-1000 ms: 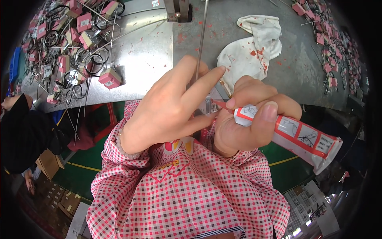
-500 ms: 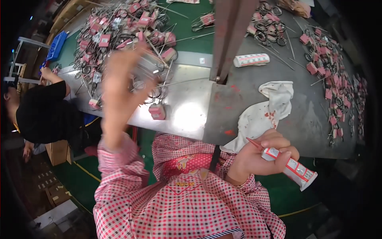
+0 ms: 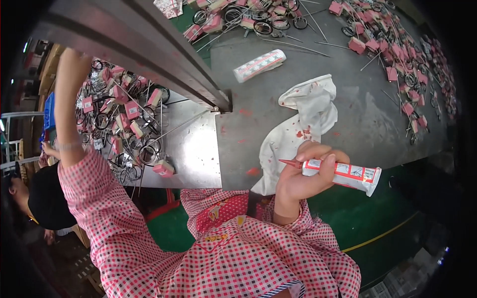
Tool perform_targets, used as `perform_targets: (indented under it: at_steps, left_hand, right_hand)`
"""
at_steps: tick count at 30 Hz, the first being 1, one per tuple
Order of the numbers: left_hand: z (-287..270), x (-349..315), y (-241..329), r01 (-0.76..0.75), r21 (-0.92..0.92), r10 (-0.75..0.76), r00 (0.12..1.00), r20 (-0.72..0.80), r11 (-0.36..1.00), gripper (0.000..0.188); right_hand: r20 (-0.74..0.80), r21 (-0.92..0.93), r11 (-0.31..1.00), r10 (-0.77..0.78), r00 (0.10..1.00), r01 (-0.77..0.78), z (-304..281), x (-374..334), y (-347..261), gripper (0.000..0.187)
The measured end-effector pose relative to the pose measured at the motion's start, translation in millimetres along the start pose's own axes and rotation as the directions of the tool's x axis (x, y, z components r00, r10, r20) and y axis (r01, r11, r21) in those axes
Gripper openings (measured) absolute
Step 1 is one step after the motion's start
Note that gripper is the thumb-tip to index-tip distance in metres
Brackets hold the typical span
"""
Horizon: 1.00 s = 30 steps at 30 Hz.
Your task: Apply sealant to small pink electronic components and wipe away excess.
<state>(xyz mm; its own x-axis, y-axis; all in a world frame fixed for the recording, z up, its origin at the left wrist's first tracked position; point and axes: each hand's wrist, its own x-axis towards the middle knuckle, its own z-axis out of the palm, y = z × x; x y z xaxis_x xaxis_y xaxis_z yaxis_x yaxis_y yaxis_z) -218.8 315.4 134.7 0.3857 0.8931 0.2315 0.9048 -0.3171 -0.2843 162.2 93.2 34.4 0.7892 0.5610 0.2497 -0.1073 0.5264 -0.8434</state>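
My right hand (image 3: 310, 174) is closed around a white-and-red squeeze tube (image 3: 348, 174) with a pointed red nozzle, which is tilted toward the left. Below the nozzle tip and near that wrist lies a white cloth (image 3: 310, 114) with red stains. My left arm reaches far up at the left. The left hand (image 3: 73, 62) is partly hidden by a metal post (image 3: 184, 64), and its fingers do not show. Beneath it spreads a heap of small pink-and-white boxes (image 3: 131, 109) with coiled dark wires and thin metal rods.
A second white-and-red tube-shaped pack (image 3: 259, 65) lies on the grey metal table (image 3: 367, 124). More wired pink boxes (image 3: 397, 64) cover its far right side. The post's foot stands at mid-table. Another person in black (image 3: 49, 193) works at the far left beside a blue bin (image 3: 48, 111).
My view has swung to the right. The left hand has moved up and away, over the heap to behind the post. My right hand still grips the tube.
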Motion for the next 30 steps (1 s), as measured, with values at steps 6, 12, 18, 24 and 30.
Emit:
perform_targets:
  at_steps: [6,12,18,24,30]
  left_hand:
    - [100.2,117.5,137.4,-0.074,-0.392,0.166,0.964,0.206,0.917,0.033]
    - [163.0,125.6,174.2,-0.010,-0.315,0.081,0.973,0.215,0.949,0.044]
    - [145.2,103.3,164.4,0.090,-0.226,-0.094,0.996,-0.005,0.970,0.046]
    - [117.1,87.4,115.7,0.161,-0.279,-0.196,0.975,-0.103,0.947,0.045]
    - [23.4,0.8,103.7,0.170,-0.587,-0.272,0.958,-0.090,0.791,0.041]
  right_hand:
    - [-0.036,0.003,1.000,-0.023,0.999,0.023,-26.2,13.9,18.2,0.015]
    - [-0.147,-0.005,1.000,-0.015,0.989,0.015,-39.5,28.5,16.2,0.015]
    - [-0.132,0.035,0.999,0.022,0.991,-0.018,-38.1,28.0,16.3,0.015]
    - [-0.130,0.021,0.999,0.028,0.991,-0.025,-36.6,23.5,6.2,0.015]
    - [-0.114,0.094,0.996,0.021,0.993,-0.010,-30.0,11.4,-2.0,0.016]
